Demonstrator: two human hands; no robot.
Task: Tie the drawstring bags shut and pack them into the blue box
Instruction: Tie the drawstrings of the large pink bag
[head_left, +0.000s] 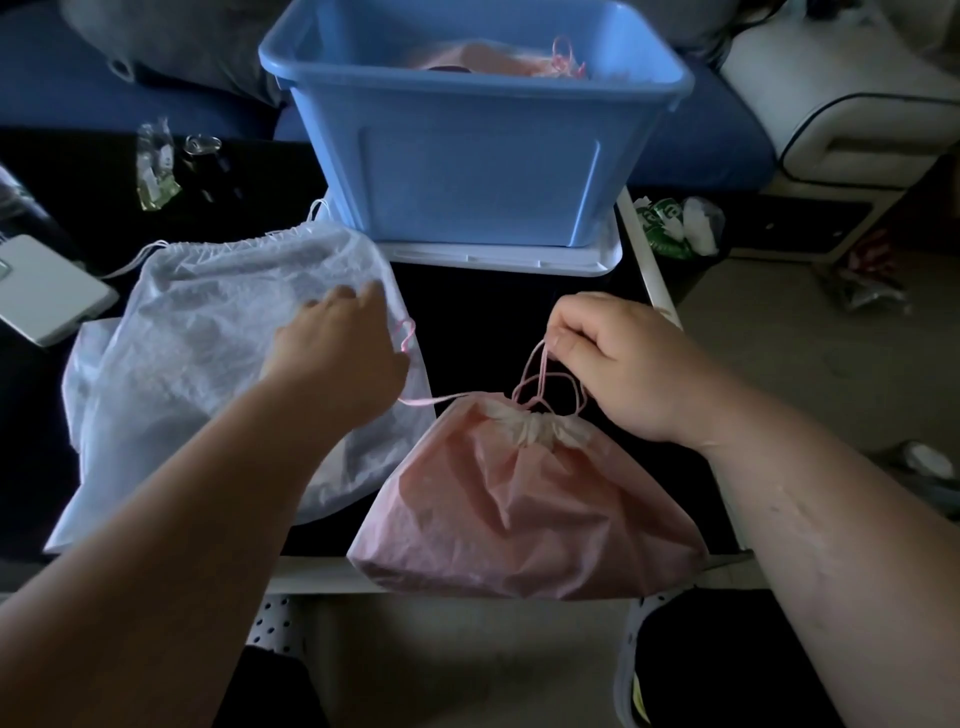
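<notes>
Right hand (623, 364), centre right: thumb and forefinger pinch the looped pink drawstring (540, 374) just above the gathered mouth of the pink bag (519, 499). Left hand (337, 348), centre left: fingers curled, and I read it as grasping the drawstring's other end. A loop shows beside the thumb and a strand runs from the bag mouth toward the wrist. Pink bag lies at the near edge of the black table (467, 301), lower centre. Left hand hangs over a white bag (208, 322), its mouth cinched. Blue box (467, 156), top centre, stands on a pale lid (519, 257); pink bags (498, 60) lie inside.
</notes>
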